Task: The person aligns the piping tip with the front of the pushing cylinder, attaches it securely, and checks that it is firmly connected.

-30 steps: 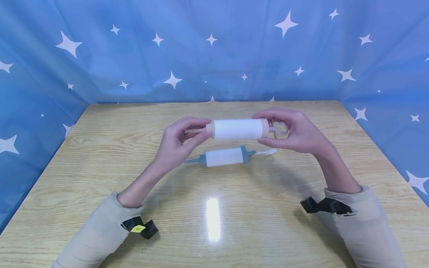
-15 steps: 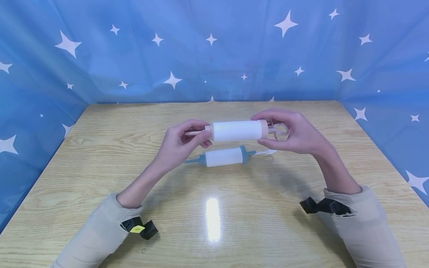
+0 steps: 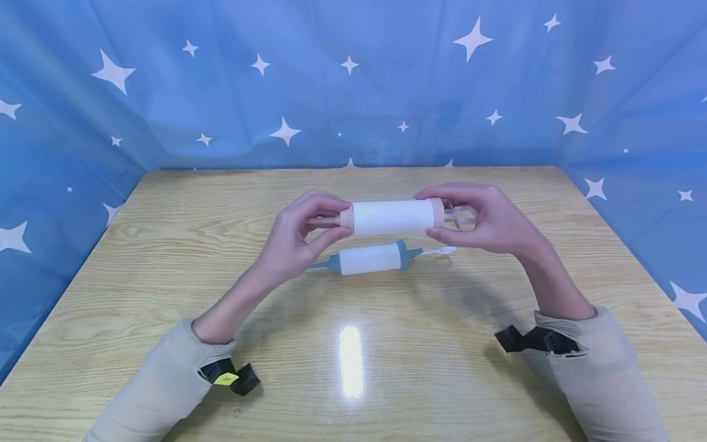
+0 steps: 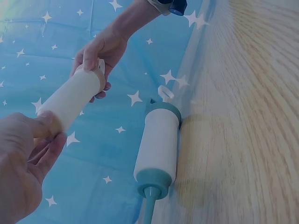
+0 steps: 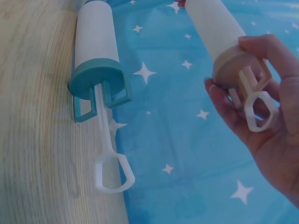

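Observation:
A large white-barrelled syringe [image 3: 393, 218] with beige end caps is held level above the table. At its left end my left hand [image 3: 293, 236] pinches the beige cap between thumb and fingers; the thin nozzle runs back into the palm. My right hand [image 3: 488, 218] grips the right-hand cap, thumb below and fingers above. In the right wrist view, the white ring handle [image 5: 261, 111] of the plunger and the beige finger loops sit inside the right palm. Nearer me, a second white syringe [image 3: 370, 259] with teal caps lies on the table, touched by neither hand.
The wooden table [image 3: 353, 307] lies under both arms. A blue star-printed curtain [image 3: 353, 86] hangs behind it and along both sides. The teal syringe's white plunger ring [image 5: 114, 173] points right, partly pulled out.
My left fingers shift around the beige nozzle cap, curling and then straightening again. The held syringe sinks slightly. My right hand stays nearly still on its end, and the teal syringe has not moved.

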Motion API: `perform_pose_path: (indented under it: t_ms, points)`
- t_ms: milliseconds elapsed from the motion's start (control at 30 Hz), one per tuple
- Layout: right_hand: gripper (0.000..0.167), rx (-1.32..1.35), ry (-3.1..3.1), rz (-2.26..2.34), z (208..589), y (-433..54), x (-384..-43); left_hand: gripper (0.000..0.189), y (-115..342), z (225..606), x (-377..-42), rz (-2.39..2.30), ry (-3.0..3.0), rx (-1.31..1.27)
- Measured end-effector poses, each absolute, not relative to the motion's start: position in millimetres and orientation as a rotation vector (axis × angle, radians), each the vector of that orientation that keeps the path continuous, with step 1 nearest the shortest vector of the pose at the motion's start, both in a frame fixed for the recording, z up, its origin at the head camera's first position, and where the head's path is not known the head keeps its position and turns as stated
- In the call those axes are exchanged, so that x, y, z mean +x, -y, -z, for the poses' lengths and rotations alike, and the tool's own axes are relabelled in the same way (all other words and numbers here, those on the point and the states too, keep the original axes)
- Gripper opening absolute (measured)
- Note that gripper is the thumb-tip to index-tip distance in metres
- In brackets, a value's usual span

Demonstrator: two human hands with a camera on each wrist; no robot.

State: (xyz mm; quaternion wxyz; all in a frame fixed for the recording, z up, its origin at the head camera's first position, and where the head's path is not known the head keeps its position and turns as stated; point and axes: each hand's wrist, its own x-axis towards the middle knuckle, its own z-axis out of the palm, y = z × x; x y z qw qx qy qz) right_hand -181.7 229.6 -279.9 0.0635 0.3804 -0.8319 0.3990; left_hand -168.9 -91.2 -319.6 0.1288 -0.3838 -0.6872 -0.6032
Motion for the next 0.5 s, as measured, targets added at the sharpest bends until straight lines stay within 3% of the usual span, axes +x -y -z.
perform_pose_path:
  t_ms: [500]
  points:
    - [0.056, 1.165, 2.467, -1.176, 279.8, -230.3, -182.7, 0.026, 94.6, 318.6, -168.0, 1.967, 2.146, -0.911]
